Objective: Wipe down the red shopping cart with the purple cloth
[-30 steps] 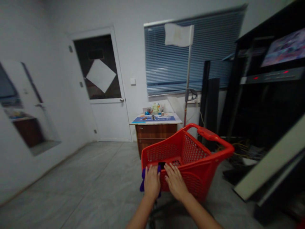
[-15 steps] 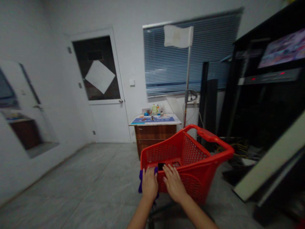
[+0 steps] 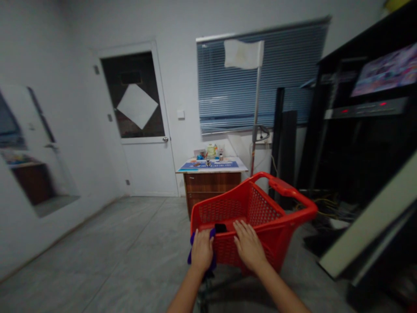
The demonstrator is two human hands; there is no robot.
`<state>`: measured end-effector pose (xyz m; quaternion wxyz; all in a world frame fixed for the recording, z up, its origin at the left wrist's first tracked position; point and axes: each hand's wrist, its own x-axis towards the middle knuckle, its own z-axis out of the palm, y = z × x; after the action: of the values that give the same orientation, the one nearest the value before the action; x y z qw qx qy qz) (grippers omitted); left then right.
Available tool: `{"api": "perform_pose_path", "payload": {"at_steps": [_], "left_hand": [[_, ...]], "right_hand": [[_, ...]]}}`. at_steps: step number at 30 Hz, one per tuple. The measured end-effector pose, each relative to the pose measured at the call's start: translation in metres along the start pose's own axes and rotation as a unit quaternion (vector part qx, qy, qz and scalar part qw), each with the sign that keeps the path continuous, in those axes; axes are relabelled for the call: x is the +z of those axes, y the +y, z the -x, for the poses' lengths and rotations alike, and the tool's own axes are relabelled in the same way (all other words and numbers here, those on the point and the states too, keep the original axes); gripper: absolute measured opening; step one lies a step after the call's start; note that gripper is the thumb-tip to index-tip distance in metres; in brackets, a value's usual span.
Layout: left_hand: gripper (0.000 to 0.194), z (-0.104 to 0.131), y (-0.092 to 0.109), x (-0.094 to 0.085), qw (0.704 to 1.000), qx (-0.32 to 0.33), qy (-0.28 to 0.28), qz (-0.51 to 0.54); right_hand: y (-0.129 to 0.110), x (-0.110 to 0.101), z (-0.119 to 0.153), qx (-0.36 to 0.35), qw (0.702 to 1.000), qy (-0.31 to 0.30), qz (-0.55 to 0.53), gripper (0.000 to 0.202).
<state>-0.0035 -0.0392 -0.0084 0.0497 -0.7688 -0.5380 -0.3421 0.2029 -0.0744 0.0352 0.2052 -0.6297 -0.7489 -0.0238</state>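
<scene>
A red plastic shopping cart [image 3: 273,234] with perforated sides stands in front of me, its handle toward the right. My left hand [image 3: 202,250] is closed over a purple cloth [image 3: 212,256] at the cart's near left rim. Farther right along the same rim lies my right hand [image 3: 249,243], palm down, fingers extended over the edge and holding nothing. Between the hands, a small black object [image 3: 220,228] shows just inside the rim; what it is cannot be made out.
Behind the cart is a brown cabinet [image 3: 213,181] with small items on top. A pole with a white flag [image 3: 241,54] rises beside it. Leaning boards [image 3: 368,230] and a dark rack are at right, a white door [image 3: 148,167] at left.
My right hand has slid to the right along the rim, away from my left hand. More of the black object shows. My left hand stays on the purple cloth.
</scene>
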Motion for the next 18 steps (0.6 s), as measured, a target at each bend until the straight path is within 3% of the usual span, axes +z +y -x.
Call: {"api": "perform_pose_path", "payload": {"at_steps": [6,12,15,18], "left_hand": [[0.035,-0.002,0.013,0.006,0.999,-0.027,0.012,-0.013],[0.036,-0.005,0.046,0.028,0.998,0.033,0.034,-0.033],[0.033,-0.006,0.041,0.034,0.996,0.06,0.049,-0.046],[0.031,-0.005,0.023,0.032,0.994,0.077,0.054,-0.053]], "right_hand": [[0.023,-0.007,0.003,-0.008,1.0,0.008,0.002,0.05],[0.02,-0.006,0.005,-0.016,1.0,0.016,0.0,0.049],[0.017,-0.007,0.007,-0.014,1.0,0.019,0.0,0.048],[0.014,-0.009,0.008,-0.015,1.0,0.009,-0.003,0.049]]}}
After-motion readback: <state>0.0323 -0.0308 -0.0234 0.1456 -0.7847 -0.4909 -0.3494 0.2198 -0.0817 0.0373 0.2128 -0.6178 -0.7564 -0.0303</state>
